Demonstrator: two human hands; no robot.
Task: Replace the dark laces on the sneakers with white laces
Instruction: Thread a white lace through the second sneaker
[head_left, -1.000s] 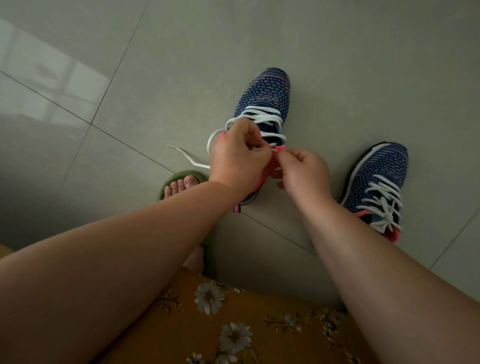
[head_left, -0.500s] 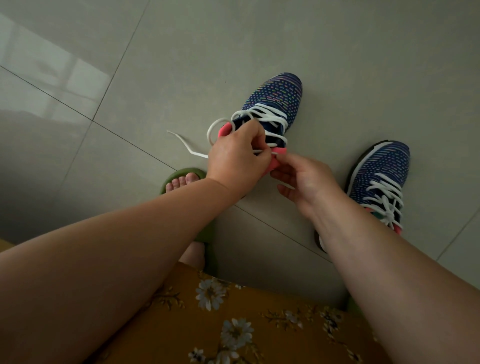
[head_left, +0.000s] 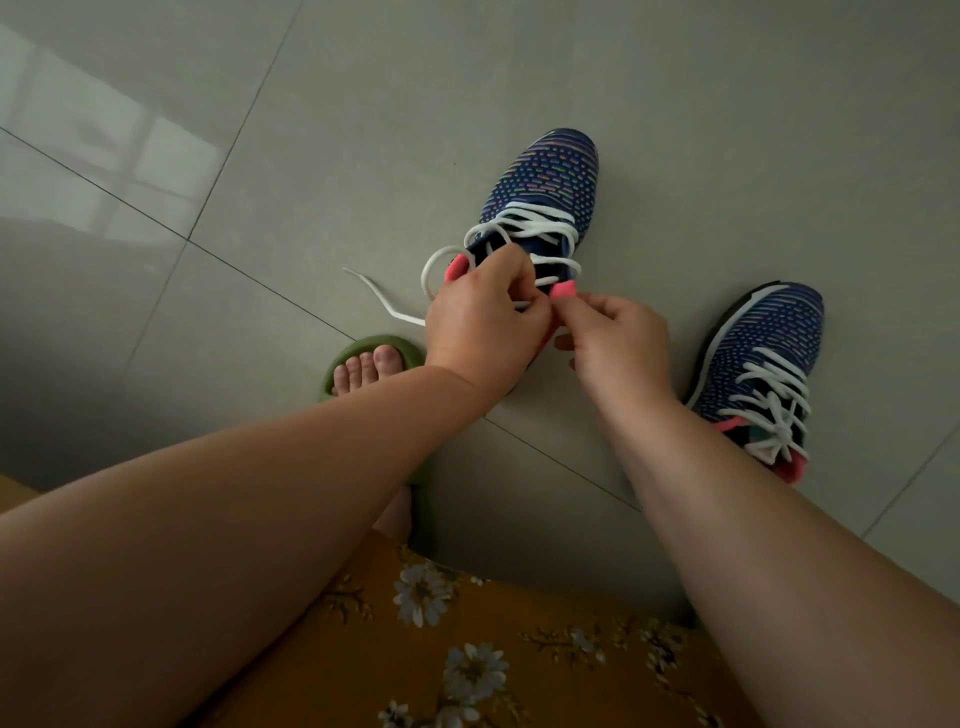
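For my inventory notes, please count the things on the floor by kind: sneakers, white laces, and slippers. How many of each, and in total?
Sneakers: 2, the sneaker being laced and the finished sneaker.
White laces: 2, the loose lace pinched by the left hand and right hand, and the tied lace.
Slippers: 1 in view, the green slipper.
Total: 5.

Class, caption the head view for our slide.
Both hands pinch a white lace on the blue sneaker.
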